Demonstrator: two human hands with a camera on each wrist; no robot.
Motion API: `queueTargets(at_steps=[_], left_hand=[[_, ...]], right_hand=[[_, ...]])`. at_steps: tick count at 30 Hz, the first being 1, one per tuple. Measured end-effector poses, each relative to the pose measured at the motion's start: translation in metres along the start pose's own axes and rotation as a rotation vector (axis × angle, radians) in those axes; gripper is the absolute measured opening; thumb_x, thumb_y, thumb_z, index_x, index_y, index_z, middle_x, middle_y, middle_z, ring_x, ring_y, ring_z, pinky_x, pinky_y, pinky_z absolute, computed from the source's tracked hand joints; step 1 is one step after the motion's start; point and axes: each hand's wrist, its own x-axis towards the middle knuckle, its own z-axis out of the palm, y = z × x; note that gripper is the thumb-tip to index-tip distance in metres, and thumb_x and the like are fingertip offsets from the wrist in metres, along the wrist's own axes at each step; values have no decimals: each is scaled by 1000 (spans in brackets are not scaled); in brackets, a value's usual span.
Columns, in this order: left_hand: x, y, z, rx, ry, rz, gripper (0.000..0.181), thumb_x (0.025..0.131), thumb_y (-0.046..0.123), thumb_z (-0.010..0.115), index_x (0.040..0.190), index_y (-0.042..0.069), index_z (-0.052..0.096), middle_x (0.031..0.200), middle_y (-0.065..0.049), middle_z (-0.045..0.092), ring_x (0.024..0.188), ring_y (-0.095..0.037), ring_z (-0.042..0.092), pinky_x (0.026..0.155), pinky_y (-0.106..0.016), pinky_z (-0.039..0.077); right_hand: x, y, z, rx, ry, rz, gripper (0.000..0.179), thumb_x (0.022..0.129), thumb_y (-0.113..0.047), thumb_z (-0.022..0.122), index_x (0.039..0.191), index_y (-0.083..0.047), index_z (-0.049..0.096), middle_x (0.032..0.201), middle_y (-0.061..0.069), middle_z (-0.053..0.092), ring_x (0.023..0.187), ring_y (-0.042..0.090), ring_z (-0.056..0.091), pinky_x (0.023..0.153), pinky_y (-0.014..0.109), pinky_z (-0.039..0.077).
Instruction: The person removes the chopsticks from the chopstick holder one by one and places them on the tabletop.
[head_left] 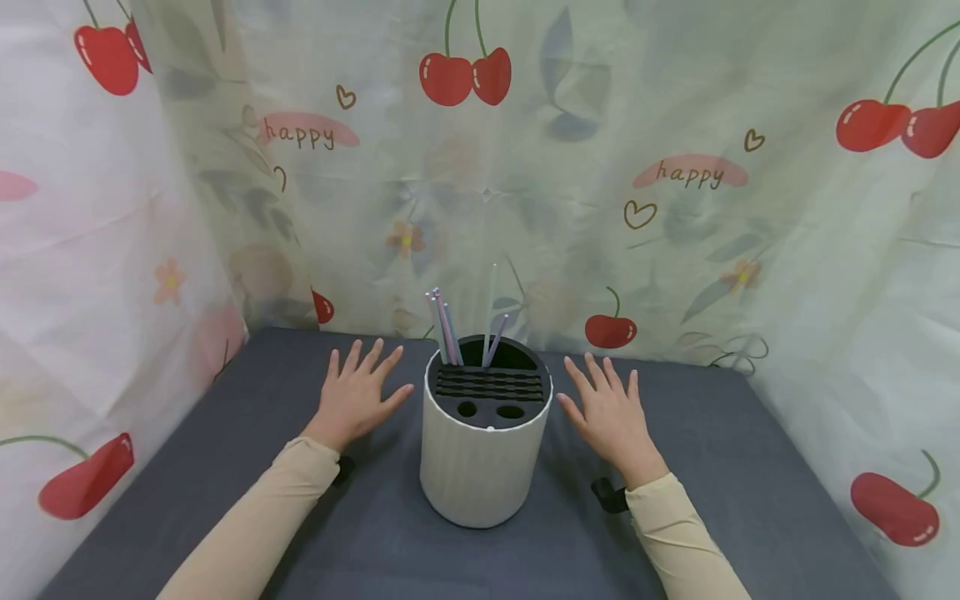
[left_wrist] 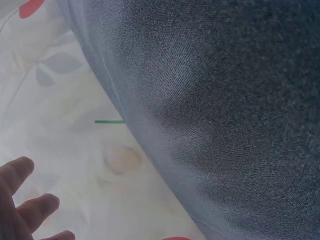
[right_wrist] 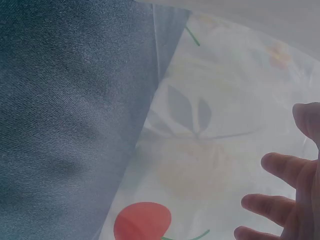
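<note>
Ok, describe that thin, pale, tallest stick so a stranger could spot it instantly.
On the dark grey table stands an off-white cylindrical holder with a black slotted top. In its back compartment, right of the pastel stick cluster, the thin pale stick stands beside a shorter lilac stick. Its tip is the highest.

I saw a grey table [head_left: 360, 542], walled on three sides by pale curtain [head_left: 360, 200] printed with cherries [head_left: 446, 81], leaves [head_left: 572, 127] and hearts [head_left: 640, 215].

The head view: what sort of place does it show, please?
Probably a screened-off tabletop booth: cherry-printed sheeting hangs at the left, back and right of a dark table, where a pale round holder stands.
</note>
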Motion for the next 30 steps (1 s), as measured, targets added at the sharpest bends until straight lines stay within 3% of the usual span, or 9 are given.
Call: queueTargets(at_steps=[9,17,22,25,30], left_hand=[[-3,4,-1,-40,-4,16,72,95,63,43,153,24,28,158,-13,26,146,-41,18,116,-64,11],[-7,12,-5,-163,-34,24,52,95,41,58,138,12,54,147,-18,45,136,-39,40,113,-58,29],[-9,15,-4,-202,-105,-24,39,95,34,59,127,12,64,130,-15,61,118,-33,59,97,-52,49],[-9,15,-3,-238,-127,-49,34,95,32,60,122,13,67,121,-11,67,106,-27,65,86,-47,54],[-8,12,-1,-269,-129,-45,30,95,29,60,118,12,69,109,-8,70,92,-21,67,76,-42,56]], right_hand=[[-2,-1,2,-12,-16,-4,61,99,-47,49,151,-18,36,152,17,37,142,42,28,112,70,13],[-5,-4,5,39,34,-63,39,94,-28,62,130,-11,61,127,13,63,121,32,57,109,62,32],[-7,-6,7,102,-21,-20,21,94,-26,63,108,-13,69,103,6,71,87,21,67,82,44,56],[-7,-6,6,131,-49,11,14,94,-27,63,96,-15,69,87,0,68,67,12,60,61,35,54],[-7,-4,4,181,-70,22,12,95,-26,62,88,-17,65,72,-6,58,58,8,49,52,28,43]])
